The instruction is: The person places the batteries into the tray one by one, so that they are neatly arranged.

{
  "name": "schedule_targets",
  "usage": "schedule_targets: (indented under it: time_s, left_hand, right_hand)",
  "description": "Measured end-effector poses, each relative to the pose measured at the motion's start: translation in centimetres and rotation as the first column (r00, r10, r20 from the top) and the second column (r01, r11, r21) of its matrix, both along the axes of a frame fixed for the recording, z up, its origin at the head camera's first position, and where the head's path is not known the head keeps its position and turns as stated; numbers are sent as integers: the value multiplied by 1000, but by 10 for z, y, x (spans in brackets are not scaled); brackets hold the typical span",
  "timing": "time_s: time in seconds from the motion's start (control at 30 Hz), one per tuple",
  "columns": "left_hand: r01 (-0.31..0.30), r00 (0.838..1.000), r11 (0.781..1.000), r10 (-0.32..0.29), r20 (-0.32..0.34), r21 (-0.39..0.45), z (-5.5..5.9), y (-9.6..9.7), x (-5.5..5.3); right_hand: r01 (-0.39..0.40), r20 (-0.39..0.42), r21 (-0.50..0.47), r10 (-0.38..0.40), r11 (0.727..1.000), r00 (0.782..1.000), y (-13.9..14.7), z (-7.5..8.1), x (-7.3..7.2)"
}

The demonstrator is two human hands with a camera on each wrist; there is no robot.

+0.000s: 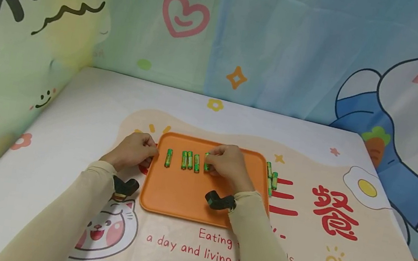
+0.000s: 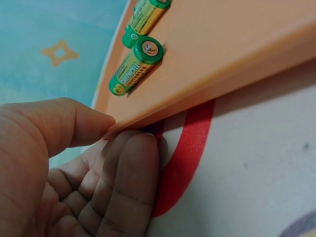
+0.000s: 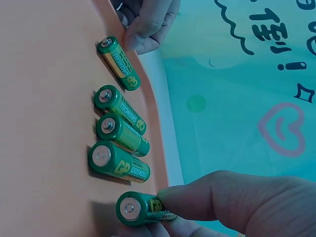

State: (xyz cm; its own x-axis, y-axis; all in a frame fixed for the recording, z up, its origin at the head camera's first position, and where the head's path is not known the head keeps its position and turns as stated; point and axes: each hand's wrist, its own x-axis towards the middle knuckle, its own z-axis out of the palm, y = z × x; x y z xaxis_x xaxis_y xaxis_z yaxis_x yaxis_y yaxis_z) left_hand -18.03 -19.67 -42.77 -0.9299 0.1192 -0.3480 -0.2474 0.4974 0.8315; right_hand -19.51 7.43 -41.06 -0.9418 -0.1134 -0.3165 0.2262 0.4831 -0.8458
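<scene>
"What was at the far left?"

"The left hand [image 1: 132,150], at the left edge of an orange tray [image 1: 182,195] lying on a printed table [image 1: 31,189]. Thumb above and fingers below, it pinched the rim."

"And inside the tray?"

"Green batteries in a row, each on its side and pointing away from the person, near the far wall. The first battery [image 1: 168,158] lay alone, nearest the left hand. After a gap came the second battery [image 1: 184,160] and third battery [image 1: 189,160], very close together, then the fourth battery [image 1: 197,163] just beside them."

"Where was the right hand [image 1: 230,166]?"

"Next along, over the far part of the tray. Its thumb and fingers held the fifth battery [image 3: 130,208], at the row's right end. I could not tell whether that one touched the tray."

"Anything further right?"

"Three loose batteries [image 1: 274,180], clustered just outside the tray's right edge, on the table."
</scene>
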Motion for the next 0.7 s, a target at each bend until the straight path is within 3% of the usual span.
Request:
schedule_targets:
  time_s: [0.7]
  left_hand:
    - [-4, 1000, 1000, 3, -8, -11, -1, 0, 0]
  right_hand:
    - [-20, -6, 93, 21, 995, 1000, -11, -2, 1]
